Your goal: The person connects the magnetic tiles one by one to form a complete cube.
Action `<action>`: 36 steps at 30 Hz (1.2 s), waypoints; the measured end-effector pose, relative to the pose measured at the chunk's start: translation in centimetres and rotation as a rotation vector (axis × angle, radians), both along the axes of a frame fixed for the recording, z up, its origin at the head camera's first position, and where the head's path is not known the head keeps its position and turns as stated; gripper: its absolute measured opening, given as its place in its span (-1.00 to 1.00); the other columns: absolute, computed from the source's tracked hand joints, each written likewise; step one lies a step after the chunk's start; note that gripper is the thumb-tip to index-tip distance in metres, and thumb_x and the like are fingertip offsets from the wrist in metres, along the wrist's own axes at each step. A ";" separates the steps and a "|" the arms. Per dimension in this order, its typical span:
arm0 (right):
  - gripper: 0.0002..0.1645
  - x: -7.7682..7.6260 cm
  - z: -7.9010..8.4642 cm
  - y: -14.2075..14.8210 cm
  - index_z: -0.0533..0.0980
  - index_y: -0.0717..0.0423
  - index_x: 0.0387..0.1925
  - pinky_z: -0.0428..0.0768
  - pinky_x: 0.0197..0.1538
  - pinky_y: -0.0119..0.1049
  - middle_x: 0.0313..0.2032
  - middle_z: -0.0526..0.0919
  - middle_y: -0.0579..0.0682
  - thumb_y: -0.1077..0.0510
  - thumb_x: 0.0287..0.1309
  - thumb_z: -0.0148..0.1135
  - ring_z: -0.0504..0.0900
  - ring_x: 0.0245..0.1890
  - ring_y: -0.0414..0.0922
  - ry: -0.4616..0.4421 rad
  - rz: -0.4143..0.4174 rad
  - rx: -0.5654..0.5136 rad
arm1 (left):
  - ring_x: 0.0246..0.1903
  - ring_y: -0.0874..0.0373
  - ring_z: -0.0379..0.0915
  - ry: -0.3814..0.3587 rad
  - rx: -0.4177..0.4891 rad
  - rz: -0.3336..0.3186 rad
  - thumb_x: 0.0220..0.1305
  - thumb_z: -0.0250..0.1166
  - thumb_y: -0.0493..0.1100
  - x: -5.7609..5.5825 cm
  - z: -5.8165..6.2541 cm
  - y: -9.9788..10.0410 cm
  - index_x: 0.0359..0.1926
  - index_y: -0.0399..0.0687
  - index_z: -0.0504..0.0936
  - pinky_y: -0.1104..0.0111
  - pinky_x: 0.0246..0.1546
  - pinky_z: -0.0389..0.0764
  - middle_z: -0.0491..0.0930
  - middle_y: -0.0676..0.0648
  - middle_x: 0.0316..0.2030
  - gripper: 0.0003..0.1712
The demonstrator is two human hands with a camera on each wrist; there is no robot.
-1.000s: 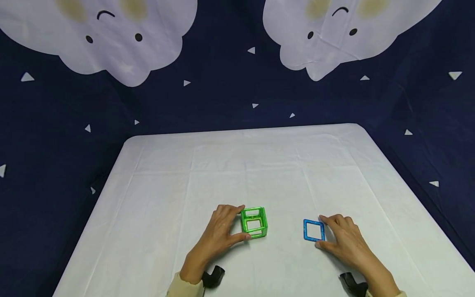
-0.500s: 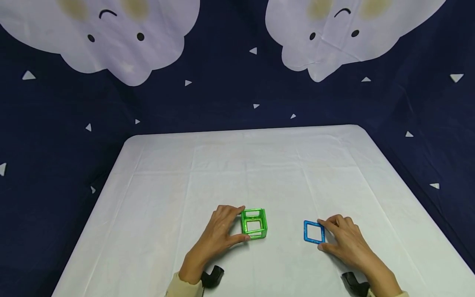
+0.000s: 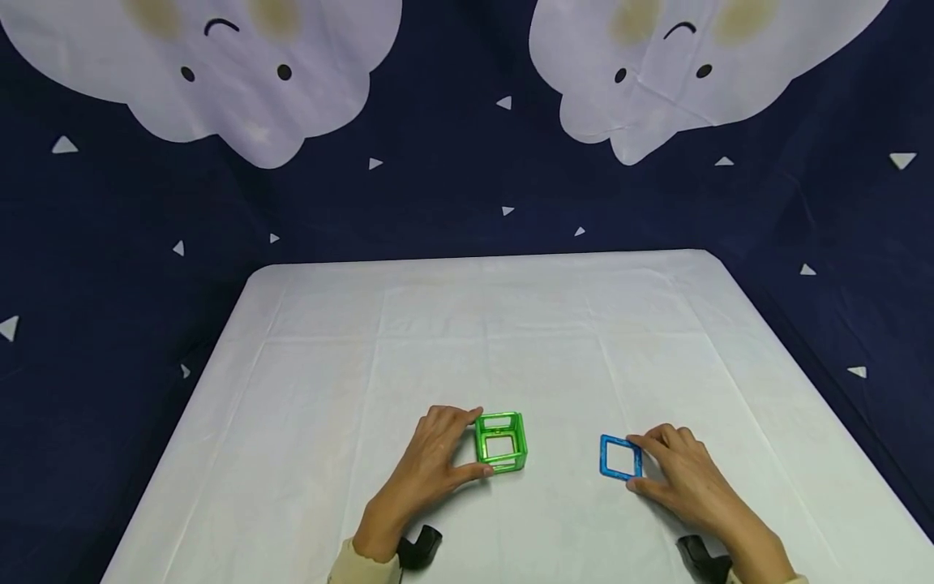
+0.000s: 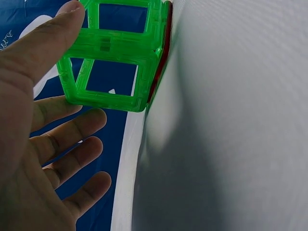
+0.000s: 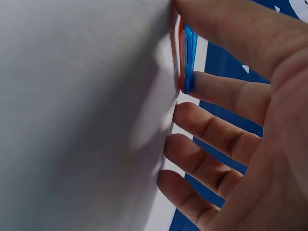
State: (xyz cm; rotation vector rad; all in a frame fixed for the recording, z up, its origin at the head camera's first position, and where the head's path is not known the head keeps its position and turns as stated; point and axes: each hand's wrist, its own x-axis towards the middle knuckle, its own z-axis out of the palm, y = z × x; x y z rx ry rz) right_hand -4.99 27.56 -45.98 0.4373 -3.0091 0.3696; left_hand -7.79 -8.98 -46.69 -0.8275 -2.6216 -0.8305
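Note:
My left hand [image 3: 426, 458] holds a green open-framed cube of magnetic tiles [image 3: 521, 442] between thumb and index finger, the other fingers spread loosely. In the left wrist view a red tile [image 4: 165, 48] forms the cube's underside, on the white table. To the right, my right hand [image 3: 682, 470] pinches a blue square magnetic tile [image 3: 603, 457] by its near and far edges with thumb and index finger. The right wrist view catches this blue tile edge-on, with an orange edge [image 5: 181, 53] beneath it, close to the tabletop. Its remaining three fingers reach down to the cloth.
A white cloth covers the table [image 3: 467, 324], with faint fold lines. Black wrist mounts [image 3: 419, 547] show below both hands. Behind the table hangs a dark blue curtain [image 3: 438, 211] printed with white clouds and triangles.
The right index finger and thumb have drawn slightly closer together at the blue tile. The left hand and green cube stay in place; the head view has shifted a little.

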 end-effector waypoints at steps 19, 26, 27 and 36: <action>-0.29 -1.0 1.8 -0.8 0.55 0.10 -0.04 0.39 -0.20 -0.21 -0.23 0.58 -0.11 -0.07 -0.33 0.55 0.40 -0.22 -0.17 0.173 0.074 -0.051 | 0.00 0.16 0.33 -0.039 0.000 0.006 -0.17 0.45 0.23 0.3 0.3 -0.2 0.22 -0.05 0.44 0.28 -0.06 0.36 0.52 0.05 -0.08 -0.09; -0.27 -1.6 3.0 -2.0 0.52 0.07 0.02 0.37 -0.16 -0.28 -0.18 0.56 -0.14 -0.07 -0.27 0.53 0.36 -0.15 -0.23 0.210 0.111 -0.099 | -0.01 0.14 0.34 -0.041 0.028 0.004 -0.16 0.45 0.20 0.3 0.3 -0.3 0.21 -0.06 0.46 0.26 -0.04 0.36 0.53 0.03 -0.09 -0.11; -0.27 -1.7 3.2 -2.2 0.52 0.07 0.03 0.38 -0.15 -0.28 -0.17 0.56 -0.14 -0.06 -0.27 0.53 0.36 -0.14 -0.23 0.215 0.118 -0.104 | -0.01 0.14 0.34 -0.039 0.031 0.004 -0.16 0.45 0.20 0.3 0.3 -0.4 0.21 -0.07 0.46 0.26 -0.04 0.36 0.53 0.03 -0.09 -0.11; -0.26 -2.7 4.8 -4.7 0.49 0.03 0.07 0.39 -0.13 -0.28 -0.11 0.54 -0.17 -0.07 -0.22 0.51 0.34 -0.09 -0.27 0.207 0.179 -0.144 | -0.02 0.15 0.34 -0.032 0.027 0.002 -0.16 0.45 0.21 0.3 0.3 -0.4 0.20 -0.05 0.46 0.28 -0.06 0.36 0.53 0.04 -0.09 -0.12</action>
